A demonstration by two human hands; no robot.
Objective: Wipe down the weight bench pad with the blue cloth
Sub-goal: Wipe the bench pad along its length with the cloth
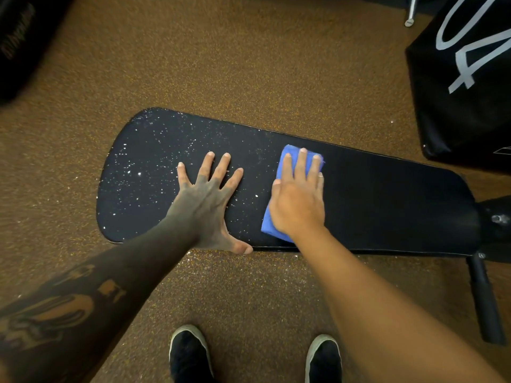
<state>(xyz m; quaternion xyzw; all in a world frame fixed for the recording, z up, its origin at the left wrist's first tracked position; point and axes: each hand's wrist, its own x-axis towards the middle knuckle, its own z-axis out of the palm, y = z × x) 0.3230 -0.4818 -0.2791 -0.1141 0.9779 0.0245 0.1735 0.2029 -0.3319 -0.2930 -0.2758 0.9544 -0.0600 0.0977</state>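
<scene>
From the head view, the weight bench pad (387,205) ran left to right across the speckled brown floor (249,64), its broad rounded end to the left. The blue cloth (270,223) lay folded near the middle of the pad, and the right hand (297,200) pressed flat on it, fingers straight and close together.

Just left of the cloth, the left hand (206,200) rested on the bare pad with its fingers spread wide, holding nothing, the thumb at the near edge. White specks (132,172) covered the pad from the cloth leftward, while the stretch to the right looked clean. The unwiped part therefore lay to the left along the pad's length, and the left hand sat squarely in that path.

A black box with white lettering (464,78) stood far right, well apart from the pad. The bench's black leg (484,299) showed near right, and two dark shoes (190,352) stood at the near edge.
</scene>
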